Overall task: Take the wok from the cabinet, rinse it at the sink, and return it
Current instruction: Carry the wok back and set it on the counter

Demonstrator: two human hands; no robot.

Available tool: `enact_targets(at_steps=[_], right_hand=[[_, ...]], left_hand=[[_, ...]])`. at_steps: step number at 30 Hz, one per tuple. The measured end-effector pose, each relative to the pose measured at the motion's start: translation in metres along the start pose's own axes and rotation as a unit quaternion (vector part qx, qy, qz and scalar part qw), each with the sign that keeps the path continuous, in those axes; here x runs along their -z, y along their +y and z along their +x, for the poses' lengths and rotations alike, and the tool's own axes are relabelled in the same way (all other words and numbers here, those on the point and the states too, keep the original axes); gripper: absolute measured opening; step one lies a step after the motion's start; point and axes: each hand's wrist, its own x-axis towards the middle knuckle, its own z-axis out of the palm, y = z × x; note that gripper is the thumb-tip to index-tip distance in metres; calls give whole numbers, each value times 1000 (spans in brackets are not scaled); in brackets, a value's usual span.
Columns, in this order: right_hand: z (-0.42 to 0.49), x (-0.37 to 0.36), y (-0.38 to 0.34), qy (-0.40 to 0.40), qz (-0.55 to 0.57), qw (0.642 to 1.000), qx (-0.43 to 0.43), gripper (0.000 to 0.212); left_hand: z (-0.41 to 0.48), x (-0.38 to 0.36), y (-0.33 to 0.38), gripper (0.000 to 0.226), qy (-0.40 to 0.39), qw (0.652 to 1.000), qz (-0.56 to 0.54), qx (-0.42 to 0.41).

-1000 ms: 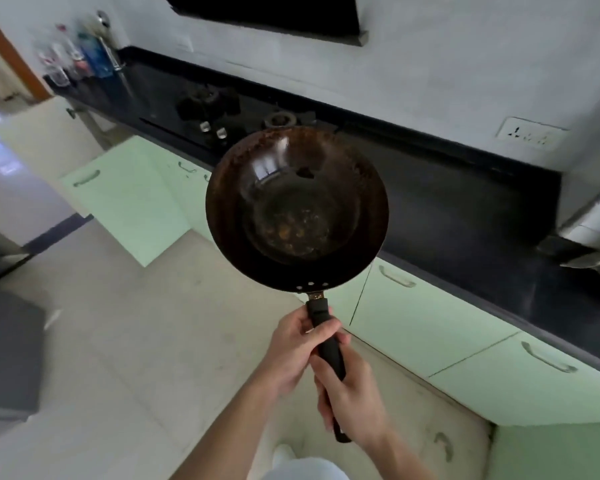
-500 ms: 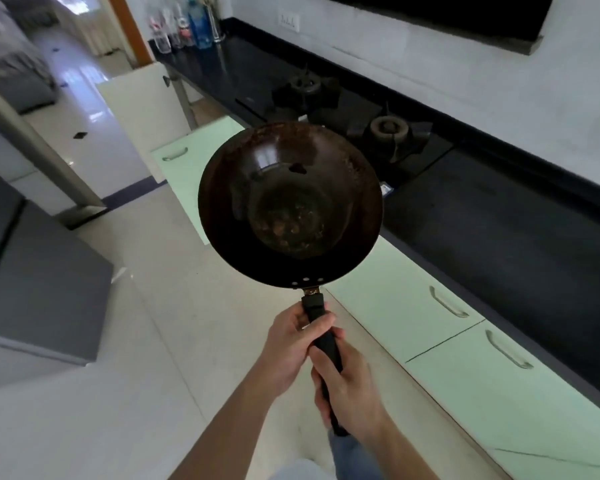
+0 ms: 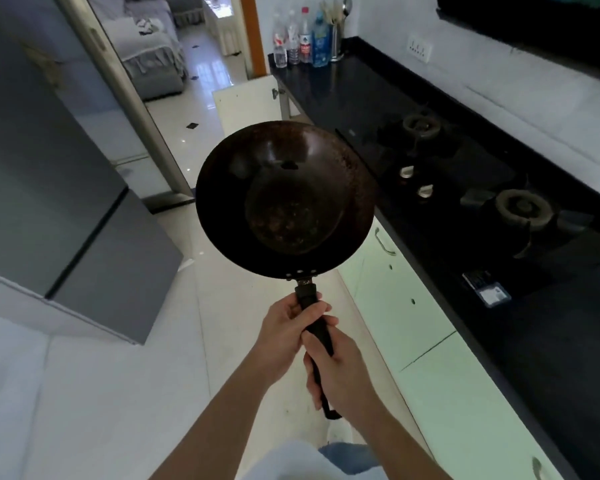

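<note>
A dark, worn wok [image 3: 284, 199] with a long black handle is held out in front of me, level, over the floor beside the counter. Its bowl looks stained brown at the bottom. My left hand [image 3: 284, 336] grips the handle close to the bowl. My right hand [image 3: 340, 370] grips the same handle lower down, near its end. Both fists are closed around it. No sink is in view.
A black counter [image 3: 551, 341] runs along the right with a two-burner gas hob [image 3: 465, 188] and pale green cabinets [image 3: 430, 375] below. Bottles [image 3: 302, 39] stand at its far end, where a white cabinet door [image 3: 246, 105] hangs open. A grey fridge [image 3: 49, 188] stands left.
The view has swung left along the counter: the hob now lies to the right and the doorway and fridge have come into sight. Both hands keep the same hold on the wok.
</note>
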Motion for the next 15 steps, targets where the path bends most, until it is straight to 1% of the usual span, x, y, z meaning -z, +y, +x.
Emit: enact_targets(at_steps=[8, 10, 13, 15], right_hand=[[91, -6, -27, -86, -13, 996, 5, 27], [113, -15, -29, -97, -20, 995, 7, 25], [143, -28, -28, -102, -62, 993, 15, 21], [166, -42, -30, -119, -52, 991, 14, 25]], left_hand=[[61, 24, 41, 30, 76, 996, -36, -26], [75, 36, 49, 30, 90, 995, -43, -30], [95, 53, 59, 30, 106, 993, -49, -33], [111, 71, 66, 32, 119, 991, -52, -34]])
